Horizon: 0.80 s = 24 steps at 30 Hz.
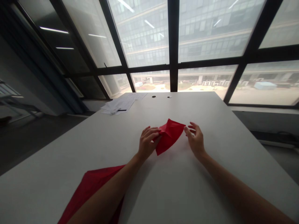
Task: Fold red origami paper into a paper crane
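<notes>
A folded piece of red paper [170, 134] lies on the white table [210, 174] in the middle of the head view. My left hand [147, 142] pinches its left edge between thumb and fingers. My right hand [195, 140] rests just right of the paper with fingers spread, its fingertips at the paper's right corner. A larger flat red sheet [90, 189] lies near the table's front edge, partly under my left forearm.
A stack of white printed papers [122, 103] sits at the table's far left corner. Two small round holes [161, 96] mark the far edge. Tall windows with dark frames stand behind the table. Dark floor drops away on the left.
</notes>
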{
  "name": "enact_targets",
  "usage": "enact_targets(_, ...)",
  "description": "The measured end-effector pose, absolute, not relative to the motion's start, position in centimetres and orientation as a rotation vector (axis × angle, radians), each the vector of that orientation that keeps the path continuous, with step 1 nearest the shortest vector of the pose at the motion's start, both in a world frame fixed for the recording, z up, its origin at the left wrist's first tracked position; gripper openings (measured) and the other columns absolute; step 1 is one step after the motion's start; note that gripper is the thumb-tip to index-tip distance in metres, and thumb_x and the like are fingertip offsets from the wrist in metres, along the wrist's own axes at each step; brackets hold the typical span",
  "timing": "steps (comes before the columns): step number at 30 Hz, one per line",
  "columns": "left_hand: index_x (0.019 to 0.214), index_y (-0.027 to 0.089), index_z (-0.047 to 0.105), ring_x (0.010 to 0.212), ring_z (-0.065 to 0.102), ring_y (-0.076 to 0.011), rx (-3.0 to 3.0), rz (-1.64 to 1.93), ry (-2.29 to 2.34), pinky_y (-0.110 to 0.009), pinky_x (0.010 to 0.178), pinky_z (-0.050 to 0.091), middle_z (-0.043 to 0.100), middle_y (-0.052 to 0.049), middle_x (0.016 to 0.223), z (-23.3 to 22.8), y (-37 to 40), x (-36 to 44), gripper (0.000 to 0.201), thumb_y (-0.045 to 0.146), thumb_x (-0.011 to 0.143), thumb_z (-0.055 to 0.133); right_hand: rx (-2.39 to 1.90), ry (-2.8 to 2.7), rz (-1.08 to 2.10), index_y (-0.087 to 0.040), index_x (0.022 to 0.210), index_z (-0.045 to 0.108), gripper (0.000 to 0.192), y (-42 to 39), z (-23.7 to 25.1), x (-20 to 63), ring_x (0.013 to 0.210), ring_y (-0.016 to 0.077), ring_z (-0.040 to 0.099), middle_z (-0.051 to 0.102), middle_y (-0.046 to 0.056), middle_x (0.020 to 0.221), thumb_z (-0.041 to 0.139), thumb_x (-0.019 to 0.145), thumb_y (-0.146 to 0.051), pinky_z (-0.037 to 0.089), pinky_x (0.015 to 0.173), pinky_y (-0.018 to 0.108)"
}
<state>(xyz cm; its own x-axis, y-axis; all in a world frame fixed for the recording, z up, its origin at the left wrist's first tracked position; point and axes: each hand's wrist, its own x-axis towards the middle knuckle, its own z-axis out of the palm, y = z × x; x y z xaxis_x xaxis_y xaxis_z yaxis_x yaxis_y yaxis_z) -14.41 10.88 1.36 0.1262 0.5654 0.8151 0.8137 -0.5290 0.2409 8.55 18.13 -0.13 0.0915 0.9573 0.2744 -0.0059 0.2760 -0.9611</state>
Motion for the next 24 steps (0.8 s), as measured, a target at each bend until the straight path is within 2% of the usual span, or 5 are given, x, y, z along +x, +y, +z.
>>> enact_targets(4, 0.088, 0.024, 0.068, 0.106, 0.067, -0.0189, -1.964, -1.344, -1.407, -0.046, 0.109, 0.041, 0.075, -0.001, 0.104, 1.5, 10.7, -14.3, 0.002, 0.023, 0.09, 0.067, -1.033, -1.251, 1.391, -0.015, 0.101, 0.07, 0.052, 16.3, 0.6, 7.1, 0.08, 0.0244, 0.067, 0.07, 0.013, 0.093, 0.069, 0.077, -0.061, 0.055, 0.059, 0.033)
enact_targets(7, 0.09, 0.025, 0.068, 0.106, 0.066, -0.0187, -1.958, -1.283, -1.429, -0.047, 0.111, 0.037, 0.075, 0.0, 0.105, 1.6, 10.4, -14.1, 0.003, 0.023, 0.09, 0.066, -0.982, -1.332, 1.502, -0.016, 0.087, 0.074, 0.041, 15.5, 0.7, 6.7, 0.074, 0.0215, 0.066, 0.072, 0.01, 0.081, 0.072, 0.076, -0.055, 0.051, 0.061, 0.031)
enact_targets(15, 0.091, 0.026, 0.069, 0.106, 0.065, -0.0191, -1.944, -1.228, -1.447, -0.047, 0.113, 0.033, 0.074, 0.0, 0.106, 1.8, 10.2, -14.0, 0.005, 0.023, 0.091, 0.065, -0.897, -1.196, 1.619, -0.019, 0.092, 0.076, 0.029, 16.1, -0.1, 6.9, 0.077, 0.02, 0.068, 0.076, 0.008, 0.088, 0.076, 0.072, -0.04, 0.051, 0.068, 0.032)
enact_targets(20, 0.092, 0.026, 0.07, 0.104, 0.066, -0.0196, -1.929, -1.242, -1.464, -0.047, 0.111, 0.035, 0.075, 0.0, 0.104, 1.7, 10.4, -13.9, 0.006, 0.025, 0.092, 0.064, -0.865, -1.016, 1.673, -0.019, 0.089, 0.074, 0.032, 16.3, -0.2, 6.9, 0.073, 0.0184, 0.067, 0.074, 0.006, 0.082, 0.084, 0.063, -0.035, 0.053, 0.069, 0.033)
enact_targets(24, 0.087, 0.025, 0.07, 0.095, 0.068, -0.0184, -1.917, -1.3, -1.469, -0.046, 0.108, 0.038, 0.075, -0.001, 0.099, 1.4, 10.6, -13.9, 0.009, 0.029, 0.092, 0.064, -0.756, -0.936, 1.779, -0.022, 0.101, 0.071, 0.042, 16.6, -0.3, 7.0, 0.083, 0.0214, 0.069, 0.075, 0.007, 0.095, 0.085, 0.064, -0.038, 0.055, 0.075, 0.037)
